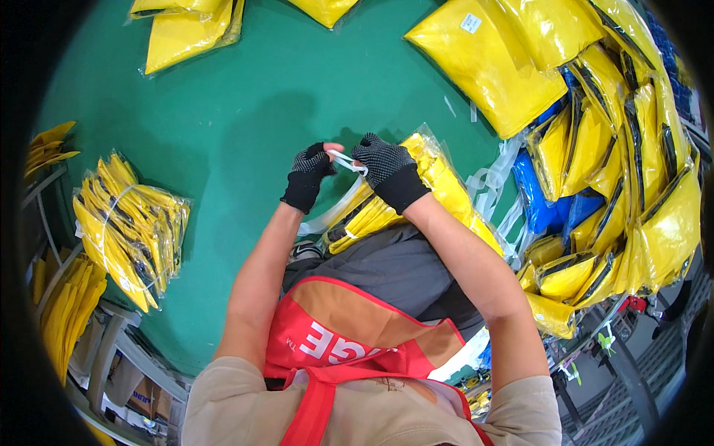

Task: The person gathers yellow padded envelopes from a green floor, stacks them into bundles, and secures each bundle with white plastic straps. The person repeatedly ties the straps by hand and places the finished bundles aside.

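I see both hands in black dotted fingerless gloves meeting over the green table (223, 134), each pinching the same white plastic strap (343, 160): the left hand (309, 175) has its fingers closed on one end, the right hand (383, 167) is curled tight on the other, with only a short run of strap showing between them. The strap seems to loop down around the bundle of yellow bagged garments (439, 186) lying just under the right wrist, at the table's near edge above my grey-clad lap. In my judgement the risk is slippage: the bags are slick, so a loose pull could let the bundle fan out or slide off the edge. A hard tug could also cut the film or snap the strap. The strapped bundle (130, 227) at the left sits well apart, the heaped yellow and blue packs (610, 171) crowd the right
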`<state>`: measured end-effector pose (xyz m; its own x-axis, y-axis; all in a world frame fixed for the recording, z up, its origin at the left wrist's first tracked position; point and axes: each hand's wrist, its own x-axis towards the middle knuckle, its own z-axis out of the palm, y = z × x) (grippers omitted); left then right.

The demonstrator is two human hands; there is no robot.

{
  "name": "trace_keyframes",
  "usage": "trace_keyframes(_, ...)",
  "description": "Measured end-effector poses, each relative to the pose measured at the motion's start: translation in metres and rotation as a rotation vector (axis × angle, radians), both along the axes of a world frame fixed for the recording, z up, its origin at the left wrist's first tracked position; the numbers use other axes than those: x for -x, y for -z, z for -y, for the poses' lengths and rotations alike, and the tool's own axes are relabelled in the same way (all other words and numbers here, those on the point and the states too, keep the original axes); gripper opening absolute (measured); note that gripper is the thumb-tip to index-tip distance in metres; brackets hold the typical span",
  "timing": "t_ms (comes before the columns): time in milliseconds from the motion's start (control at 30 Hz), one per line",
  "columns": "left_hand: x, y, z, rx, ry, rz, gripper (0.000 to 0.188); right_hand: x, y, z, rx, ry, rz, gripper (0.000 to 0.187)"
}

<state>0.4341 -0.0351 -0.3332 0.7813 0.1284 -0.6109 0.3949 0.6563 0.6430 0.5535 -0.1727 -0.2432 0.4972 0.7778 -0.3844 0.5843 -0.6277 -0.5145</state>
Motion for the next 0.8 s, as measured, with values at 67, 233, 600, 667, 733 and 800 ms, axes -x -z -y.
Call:
trace_keyframes(67,-0.011,-0.023,0.011,0.103,-0.148,0.019,0.017,0.000,0.001,0.002,-0.059,0.003,0.051,0.013)
trace_keyframes(233,-0.015,0.001,0.028,-0.006,-0.312,-0.067,0.013,0.002,0.000,0.004,-0.154,0.008,0.052,0.010)
trace_keyframes(600,-0.009,0.047,-0.005,0.169,-0.351,-0.275,0.029,0.016,-0.064,0.012,-0.062,-0.098,0.034,0.019)
trace_keyframes(667,-0.022,0.033,-0.022,0.720,-0.313,-0.272,0.031,0.026,-0.064,0.010,-0.065,0.106,-0.267,0.029)
trace_keyframes(733,-0.030,0.029,-0.029,0.911,-0.154,0.037,0.031,0.031,-0.070,0.008,0.108,0.069,-0.295,0.024)
trace_keyframes(800,-0.010,0.071,-0.015,0.220,-0.152,-0.148,0.032,0.058,-0.071,0.015,0.056,0.052,-0.190,0.021)
